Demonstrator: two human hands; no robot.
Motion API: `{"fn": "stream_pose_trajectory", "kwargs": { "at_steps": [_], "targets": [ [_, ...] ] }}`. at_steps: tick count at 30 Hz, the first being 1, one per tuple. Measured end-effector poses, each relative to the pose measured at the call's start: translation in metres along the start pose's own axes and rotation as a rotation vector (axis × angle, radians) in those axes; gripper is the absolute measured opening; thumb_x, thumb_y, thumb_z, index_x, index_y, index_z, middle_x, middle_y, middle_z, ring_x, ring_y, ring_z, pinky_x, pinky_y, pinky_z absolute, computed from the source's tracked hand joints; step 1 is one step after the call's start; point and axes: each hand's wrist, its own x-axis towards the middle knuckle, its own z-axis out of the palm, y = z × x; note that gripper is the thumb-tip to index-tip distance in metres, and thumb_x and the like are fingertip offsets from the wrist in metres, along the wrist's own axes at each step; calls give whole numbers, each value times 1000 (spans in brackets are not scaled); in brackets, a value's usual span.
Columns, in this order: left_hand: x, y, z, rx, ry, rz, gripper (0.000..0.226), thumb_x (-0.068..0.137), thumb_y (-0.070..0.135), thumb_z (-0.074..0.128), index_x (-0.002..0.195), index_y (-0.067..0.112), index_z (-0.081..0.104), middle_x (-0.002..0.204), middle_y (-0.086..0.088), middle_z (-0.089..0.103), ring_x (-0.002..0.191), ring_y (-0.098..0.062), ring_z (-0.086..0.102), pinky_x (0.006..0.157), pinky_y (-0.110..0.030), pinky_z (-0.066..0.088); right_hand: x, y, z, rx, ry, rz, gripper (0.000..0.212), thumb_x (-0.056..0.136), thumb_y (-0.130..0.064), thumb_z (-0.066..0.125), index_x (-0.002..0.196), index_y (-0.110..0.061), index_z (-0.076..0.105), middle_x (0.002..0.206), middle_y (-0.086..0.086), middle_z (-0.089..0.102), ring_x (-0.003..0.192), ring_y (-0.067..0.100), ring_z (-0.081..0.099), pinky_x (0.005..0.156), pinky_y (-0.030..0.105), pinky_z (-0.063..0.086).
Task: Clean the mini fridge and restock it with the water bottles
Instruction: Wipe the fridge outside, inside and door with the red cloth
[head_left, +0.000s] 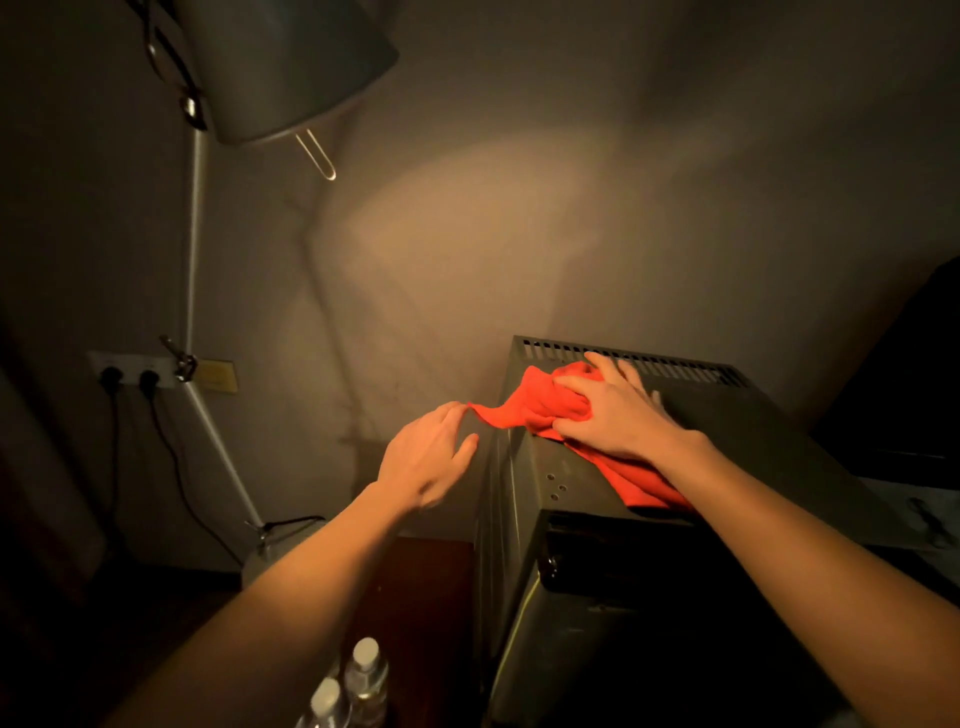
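A grey mini fridge stands at the right, seen from above, with a vent grille along its back edge. A red cloth lies bunched on its top near the left edge. My right hand rests on the cloth with its fingers curled round a fold of it. My left hand hovers with relaxed fingers beside the fridge's left side, its fingertips at the cloth's hanging corner. Two clear water bottles with white caps stand at the bottom, left of the fridge.
A floor lamp with a large grey shade stands at the left against the wall. Two plugs sit in a wall socket, cables hanging down. The fridge rests on a dark wooden surface. A dark object fills the right edge.
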Motion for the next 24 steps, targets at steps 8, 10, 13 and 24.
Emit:
{"fn": "stream_pose_trajectory", "kwargs": {
  "at_steps": [8,10,13,24],
  "targets": [
    [-4,6,-9,29,-26,-73,52,102,44,37,145,16,39,152,-2,41,135,-23,43,106,-35,37,3,-6,-12,11,-19,-141,57,67,-57,61,122,-41,54,120,1,64,112,30,58,89,40,46],
    [-8,9,-8,24,-24,-34,52,101,45,38,144,16,40,152,-2,42,135,-23,44,106,-36,37,-6,-12,-15,17,-15,-145,55,65,-55,62,119,-46,53,117,-4,66,109,28,60,88,39,48],
    [-16,6,-11,-2,3,21,52,101,44,40,144,16,41,151,-2,43,135,-23,44,106,-35,37,-23,-31,-15,21,-18,-131,57,62,-56,61,118,-52,51,113,-8,68,107,28,61,87,41,49],
    [-71,-51,-23,-117,-12,265,52,100,41,43,145,14,43,152,-3,43,138,-19,40,111,-29,28,-98,-133,-9,-317,-54,-79,49,66,-50,57,114,-40,55,112,-6,62,105,26,59,78,38,51]
  ]
}}
